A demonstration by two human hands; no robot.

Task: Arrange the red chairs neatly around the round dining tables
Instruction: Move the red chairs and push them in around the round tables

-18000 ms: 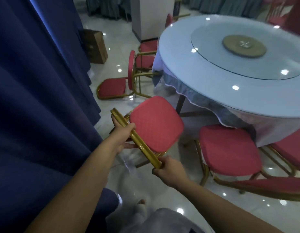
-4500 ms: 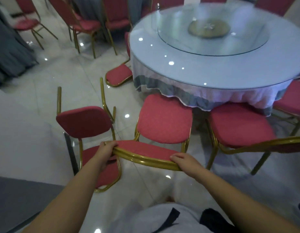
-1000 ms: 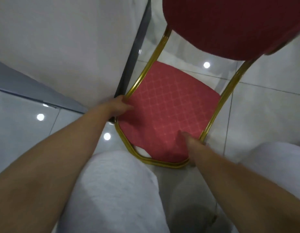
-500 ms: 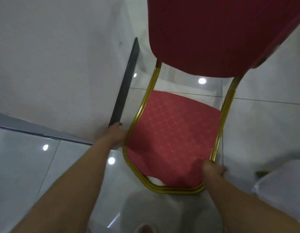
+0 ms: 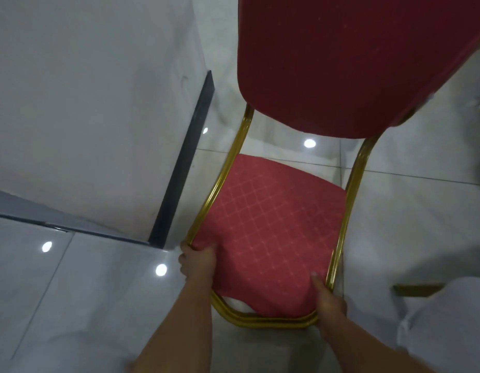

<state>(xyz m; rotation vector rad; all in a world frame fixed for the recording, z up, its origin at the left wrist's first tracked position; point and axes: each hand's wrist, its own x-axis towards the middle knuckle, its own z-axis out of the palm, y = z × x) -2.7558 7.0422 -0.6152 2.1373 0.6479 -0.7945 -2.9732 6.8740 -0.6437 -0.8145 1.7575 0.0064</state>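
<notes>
Two-handed hold on red chair (image 5: 271, 224), left grip (image 5: 198, 262) curled round seat's left edge, right grip (image 5: 329, 300) clasping its near-right corner

a red chair (image 5: 284, 200) seen from above, a glossy tiled floor (image 5: 395, 224) under it. the left grip (image 5: 197, 261) holds the near left corner of the seat (image 5: 271, 238) at the gold frame (image 5: 220, 184); the right grip (image 5: 329, 300) holds the near right corner, thumb on the seat. a white wall (image 5: 85, 103) with dark skirting (image 5: 179, 168) stands just left
</notes>
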